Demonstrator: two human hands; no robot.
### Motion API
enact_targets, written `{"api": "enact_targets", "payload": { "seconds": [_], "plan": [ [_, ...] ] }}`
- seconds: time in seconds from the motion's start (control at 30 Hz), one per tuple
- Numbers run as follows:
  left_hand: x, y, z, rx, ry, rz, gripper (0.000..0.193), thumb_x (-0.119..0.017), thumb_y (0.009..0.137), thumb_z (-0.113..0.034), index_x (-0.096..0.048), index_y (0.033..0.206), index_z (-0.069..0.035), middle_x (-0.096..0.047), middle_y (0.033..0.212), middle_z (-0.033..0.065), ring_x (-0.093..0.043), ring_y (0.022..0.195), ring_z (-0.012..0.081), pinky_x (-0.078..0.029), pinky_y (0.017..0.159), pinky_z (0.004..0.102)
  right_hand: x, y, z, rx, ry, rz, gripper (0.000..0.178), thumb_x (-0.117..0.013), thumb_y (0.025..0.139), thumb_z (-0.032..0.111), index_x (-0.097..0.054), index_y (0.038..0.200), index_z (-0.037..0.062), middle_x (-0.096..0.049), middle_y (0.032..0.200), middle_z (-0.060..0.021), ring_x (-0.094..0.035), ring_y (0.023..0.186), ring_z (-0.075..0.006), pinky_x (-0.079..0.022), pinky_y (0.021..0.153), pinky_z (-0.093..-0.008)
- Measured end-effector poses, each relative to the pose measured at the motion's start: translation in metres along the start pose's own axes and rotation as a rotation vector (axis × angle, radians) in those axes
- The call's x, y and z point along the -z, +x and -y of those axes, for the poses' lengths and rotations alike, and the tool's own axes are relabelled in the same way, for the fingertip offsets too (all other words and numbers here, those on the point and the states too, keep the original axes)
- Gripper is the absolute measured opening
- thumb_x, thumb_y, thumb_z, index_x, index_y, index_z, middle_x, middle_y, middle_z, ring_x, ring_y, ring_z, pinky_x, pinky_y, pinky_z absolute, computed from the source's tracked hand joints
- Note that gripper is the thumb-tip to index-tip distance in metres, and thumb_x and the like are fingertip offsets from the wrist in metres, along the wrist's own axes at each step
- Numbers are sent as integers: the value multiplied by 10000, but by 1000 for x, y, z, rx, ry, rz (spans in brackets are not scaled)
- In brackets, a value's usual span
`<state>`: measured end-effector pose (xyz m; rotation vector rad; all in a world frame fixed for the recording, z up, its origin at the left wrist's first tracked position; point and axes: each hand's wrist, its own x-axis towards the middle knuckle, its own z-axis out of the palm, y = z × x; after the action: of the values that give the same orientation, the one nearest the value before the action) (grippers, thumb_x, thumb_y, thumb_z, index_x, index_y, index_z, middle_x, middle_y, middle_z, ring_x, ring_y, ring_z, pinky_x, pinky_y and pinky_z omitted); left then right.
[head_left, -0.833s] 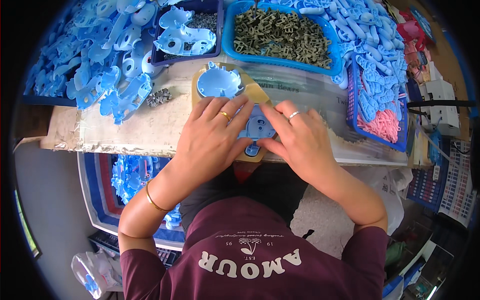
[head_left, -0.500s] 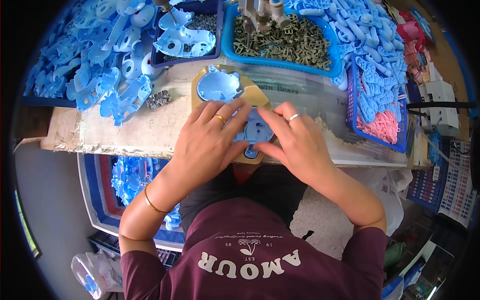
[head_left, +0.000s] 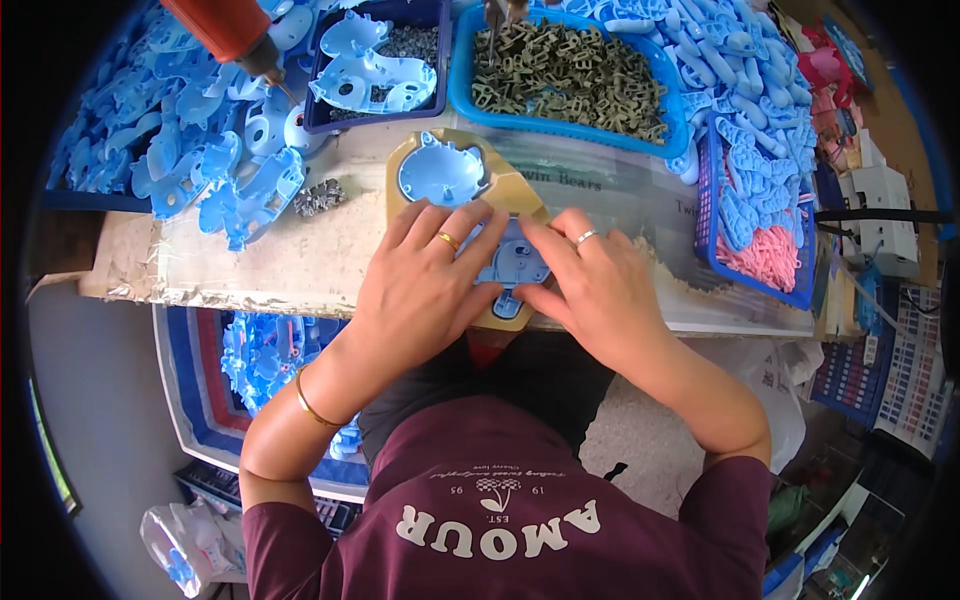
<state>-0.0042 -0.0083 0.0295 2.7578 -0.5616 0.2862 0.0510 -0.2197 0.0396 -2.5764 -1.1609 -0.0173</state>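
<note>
A tan jig (head_left: 405,210) lies at the table's front edge with light-blue plastic shell parts in it. Its far hollow holds a rounded blue shell (head_left: 440,172), which neither hand grips. Nearer to me sits a second blue plastic shell (head_left: 520,262), partly covered by my fingers. My left hand (head_left: 425,265) presses on the left side of this near shell, thumb by its lower edge. On the opposite side, my right hand (head_left: 595,275) has its index finger and thumb against the shell. The undersides of my fingertips are hidden.
A red electric screwdriver (head_left: 222,32) hangs over the heap of blue shells (head_left: 190,100) at upper left. Behind the jig stand a dark-blue bin (head_left: 440,20) and a blue basket (head_left: 675,140) of greenish metal parts. Another basket (head_left: 707,215) holds blue and pink pieces.
The red screwdriver has swung left and lower into view. The metal fitting above the basket of metal parts has moved up, mostly out of view. Both hands stay on the near shell.
</note>
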Motion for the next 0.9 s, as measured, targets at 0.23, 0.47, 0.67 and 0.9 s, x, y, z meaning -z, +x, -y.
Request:
{"api": "enact_targets", "payload": {
  "seconds": [0.23, 0.47, 0.67, 0.9],
  "plan": [
    [-3, -7, 1, 26, -14, 33, 638, -741, 866, -302, -545, 1428, -71, -561, 1354, 100, -555, 1180, 334, -417, 1091, 490, 24, 24, -34, -97, 526, 175, 304, -809, 851, 199, -732, 1111, 61, -650, 987, -53, -641, 787, -210, -506, 696, -333],
    [-2, -6, 0, 20, -37, 22, 637, -736, 882, -298, -534, 1443, -73, -554, 1368, 102, -560, 1193, 318, -398, 1122, 501, 24, 102, -155, -130, -91, -359, 166, -676, 943, 162, -720, 1069, 63, -691, 1012, -92, -659, 750, -266, -525, 684, -364],
    [0, -5, 3, 23, -50, 55, 644, -743, 876, -294, -534, 1443, -72, -556, 1369, 100, -559, 1186, 325, -399, 1122, 487, 23, 114, -184, -297, 452, -293, 238, -704, 962, 156, -730, 1163, 29, -751, 947, -47, -680, 837, -113, -543, 759, -279],
    [9, 24, -5, 218, -711, -153, 418, -679, 977, -221, -606, 1334, -17, -674, 1206, 131, -658, 1032, 295, -531, 943, 420, 40, 58, -103, -167, 1181, 7, 198, -715, 920, 46, -743, 1112, 10, -746, 981, -62, -698, 909, -129, -562, 823, -271]
  ]
}}
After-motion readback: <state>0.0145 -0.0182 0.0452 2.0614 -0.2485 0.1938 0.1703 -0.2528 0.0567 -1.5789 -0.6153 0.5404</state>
